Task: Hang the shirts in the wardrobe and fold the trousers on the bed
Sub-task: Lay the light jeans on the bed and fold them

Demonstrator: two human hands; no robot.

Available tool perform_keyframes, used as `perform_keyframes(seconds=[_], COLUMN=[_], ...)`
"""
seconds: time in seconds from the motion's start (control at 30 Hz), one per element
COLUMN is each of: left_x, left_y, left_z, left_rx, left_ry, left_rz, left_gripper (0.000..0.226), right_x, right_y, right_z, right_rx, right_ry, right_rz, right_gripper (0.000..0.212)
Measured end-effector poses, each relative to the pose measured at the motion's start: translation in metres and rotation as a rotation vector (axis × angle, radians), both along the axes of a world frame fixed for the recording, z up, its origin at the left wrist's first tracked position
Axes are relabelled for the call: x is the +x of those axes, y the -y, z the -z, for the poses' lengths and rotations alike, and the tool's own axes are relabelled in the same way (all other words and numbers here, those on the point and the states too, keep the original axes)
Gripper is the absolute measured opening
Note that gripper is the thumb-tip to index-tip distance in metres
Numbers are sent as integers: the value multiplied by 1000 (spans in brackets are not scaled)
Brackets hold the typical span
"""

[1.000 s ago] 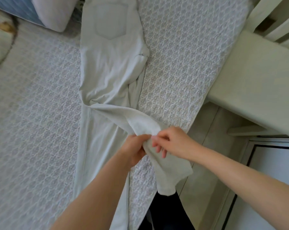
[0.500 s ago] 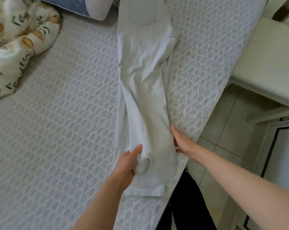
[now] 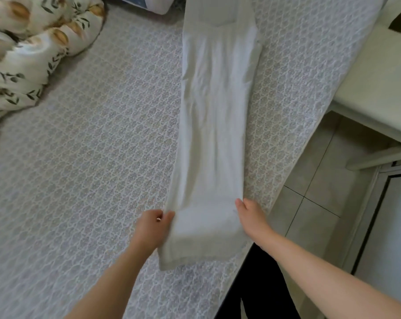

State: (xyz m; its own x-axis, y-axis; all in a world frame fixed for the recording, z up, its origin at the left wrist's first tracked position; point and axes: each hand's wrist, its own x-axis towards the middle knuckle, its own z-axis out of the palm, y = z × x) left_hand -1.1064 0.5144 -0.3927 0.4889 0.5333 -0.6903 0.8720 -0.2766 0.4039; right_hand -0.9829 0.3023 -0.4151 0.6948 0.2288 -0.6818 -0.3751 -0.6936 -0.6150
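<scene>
- Head view: the pale cream trousers (image 3: 215,125) lie lengthwise on the bed (image 3: 91,157), flat on its grey-and-white lattice-patterned cover. One leg is laid over the other, the waist is far from the person and the hems are nearest.
- The trousers sit towards the bed's right side, near its edge.
- The left hand (image 3: 152,226) pinches the left edge of the upper leg, a little above the hem, between thumb and curled fingers.
- The right hand (image 3: 251,215) holds the right edge at the same height. Its thumb is on the cloth and its other fingers are tucked out of sight beneath.
- A crumpled white quilt with a leaf-and-flower print (image 3: 31,56) is bunched at the far left of the bed, well apart from the trousers.
- To the right are a pale tiled floor (image 3: 310,180) and a pale green cabinet top (image 3: 376,93).
</scene>
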Motion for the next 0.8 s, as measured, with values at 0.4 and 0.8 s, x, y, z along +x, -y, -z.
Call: perform_keyframes(seconds=[0.4, 0.8], left_x=[-29, -34], left_y=[38, 14], left_z=[33, 65], left_rx=[-206, 9], left_ry=[33, -441], left_rz=[-46, 357], left_gripper=[26, 35], right_x=[-46, -43], right_y=[48, 53], right_z=[30, 46], right_rx=[22, -534], right_ry=[-407, -168], right_rz=[-123, -656], right_gripper=[29, 42])
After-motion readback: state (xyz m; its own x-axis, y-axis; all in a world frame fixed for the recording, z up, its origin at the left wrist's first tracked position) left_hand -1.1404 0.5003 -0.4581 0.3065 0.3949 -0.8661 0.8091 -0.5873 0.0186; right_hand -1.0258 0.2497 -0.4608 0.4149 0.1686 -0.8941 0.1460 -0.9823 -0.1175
